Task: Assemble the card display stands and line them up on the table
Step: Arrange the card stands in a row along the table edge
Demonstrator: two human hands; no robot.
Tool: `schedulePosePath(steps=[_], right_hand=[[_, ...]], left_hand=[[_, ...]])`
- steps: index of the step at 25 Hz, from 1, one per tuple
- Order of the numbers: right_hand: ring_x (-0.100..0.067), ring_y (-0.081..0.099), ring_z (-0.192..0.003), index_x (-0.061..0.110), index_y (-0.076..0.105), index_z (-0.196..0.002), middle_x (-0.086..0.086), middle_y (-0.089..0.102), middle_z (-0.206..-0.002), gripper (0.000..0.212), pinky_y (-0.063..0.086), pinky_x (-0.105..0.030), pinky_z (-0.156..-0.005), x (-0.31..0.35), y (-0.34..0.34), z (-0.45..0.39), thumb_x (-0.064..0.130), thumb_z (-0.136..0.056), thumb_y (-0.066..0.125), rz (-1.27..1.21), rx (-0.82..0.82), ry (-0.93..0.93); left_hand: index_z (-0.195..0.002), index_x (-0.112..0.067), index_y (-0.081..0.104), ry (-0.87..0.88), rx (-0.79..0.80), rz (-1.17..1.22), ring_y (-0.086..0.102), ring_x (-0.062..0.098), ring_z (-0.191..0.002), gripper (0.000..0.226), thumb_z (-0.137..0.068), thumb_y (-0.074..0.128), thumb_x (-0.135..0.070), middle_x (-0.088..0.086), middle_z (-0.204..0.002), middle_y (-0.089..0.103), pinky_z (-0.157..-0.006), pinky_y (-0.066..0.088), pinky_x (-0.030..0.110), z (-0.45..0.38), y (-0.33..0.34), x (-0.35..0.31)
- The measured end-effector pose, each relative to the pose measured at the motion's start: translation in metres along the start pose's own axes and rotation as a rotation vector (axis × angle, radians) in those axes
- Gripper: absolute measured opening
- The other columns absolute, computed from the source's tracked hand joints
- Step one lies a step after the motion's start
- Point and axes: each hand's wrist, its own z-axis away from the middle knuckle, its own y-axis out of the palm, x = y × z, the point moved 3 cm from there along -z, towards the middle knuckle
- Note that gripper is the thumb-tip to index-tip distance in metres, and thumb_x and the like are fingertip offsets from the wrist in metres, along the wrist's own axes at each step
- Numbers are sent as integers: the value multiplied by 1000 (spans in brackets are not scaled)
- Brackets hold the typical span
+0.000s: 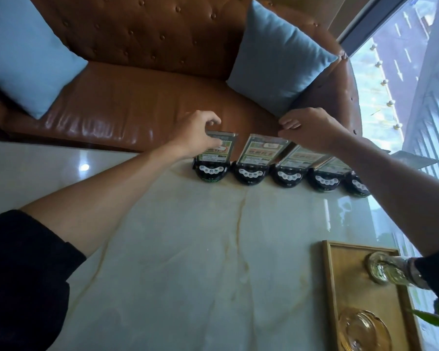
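Several card display stands stand in a row along the far edge of the marble table, each a black round base with a green printed card in a clear holder. My left hand grips the top of the card on the leftmost stand. My right hand hovers above the third stand with its fingers curled; whether it touches a card is hidden. The second stand stands untouched between them. Two more stands lie partly behind my right forearm.
A brown leather sofa with two blue cushions runs behind the table. A wooden tray at the front right holds a glass vase and an amber glass dish. A window lies to the right.
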Motion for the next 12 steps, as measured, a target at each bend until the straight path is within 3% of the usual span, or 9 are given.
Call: schedulePosePath(steps=[5,10,12], right_hand=[[-28,61,-115,21,65,-125,-5,69,-123,40,45,-39,-100,-38,-2,16,25,-86,67,363,126,28],[-35,65,-89,13,65,-95,-13,70,-100,19,44,-33,-70,-53,4,21,4,-83,54,413,34,13],[-36,62,-82,13,66,-94,-15,69,-97,18,40,-32,-68,-54,4,20,4,-84,53,386,21,13]], left_hand=[[-117,-17,71,102,110,-177,65,23,-107,44,-75,84,-19,6,-114,72,-94,52,37,-14,16,-40],[-92,-14,77,83,75,-242,68,26,-89,12,-82,77,-8,7,-94,76,-83,56,40,-11,28,-28],[-89,-15,77,87,55,-227,68,24,-84,10,-83,77,-7,6,-90,77,-81,55,38,-10,29,-28]])
